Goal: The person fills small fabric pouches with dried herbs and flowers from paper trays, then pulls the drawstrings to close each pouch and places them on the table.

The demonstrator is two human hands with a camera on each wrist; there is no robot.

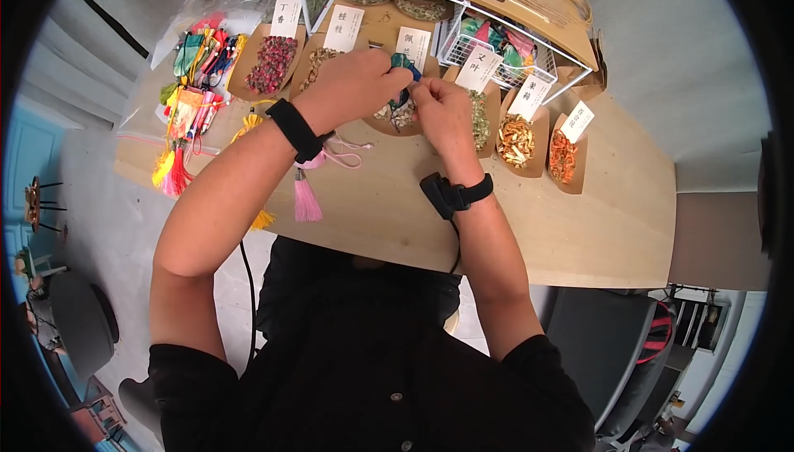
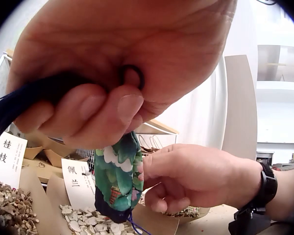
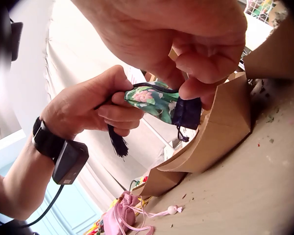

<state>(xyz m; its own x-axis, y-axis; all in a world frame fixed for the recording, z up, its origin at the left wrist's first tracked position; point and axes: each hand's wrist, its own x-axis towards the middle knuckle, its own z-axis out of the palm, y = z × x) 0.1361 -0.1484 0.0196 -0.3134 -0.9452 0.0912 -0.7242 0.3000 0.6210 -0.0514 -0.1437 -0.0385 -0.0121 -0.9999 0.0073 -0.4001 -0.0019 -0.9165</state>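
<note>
My left hand [image 1: 351, 88] grips a small green floral drawstring pouch [image 2: 117, 171], with its dark navy tassel [image 2: 34, 98] trailing out of the curled fingers. A dark cord loop [image 2: 132, 76] shows at that palm in the left wrist view. The pouch's navy band [image 3: 187, 115] faces my right hand [image 1: 445, 113], whose thumb and finger pinch the fabric beside it. Both hands are raised above a paper tray of pale dried slices [image 2: 88, 220]. A thin blue drawstring [image 2: 133, 223] hangs from the band.
Paper trays of dried flowers and herbs, such as red buds [image 1: 271, 63] and orange petals [image 1: 562, 158], line the table with labels. A pink pouch [image 3: 120, 218] with a pink tassel [image 1: 307, 200] lies near the front edge. Colourful tasselled pouches [image 1: 194, 109] crowd the left. A wooden shelf [image 1: 529, 14] stands behind.
</note>
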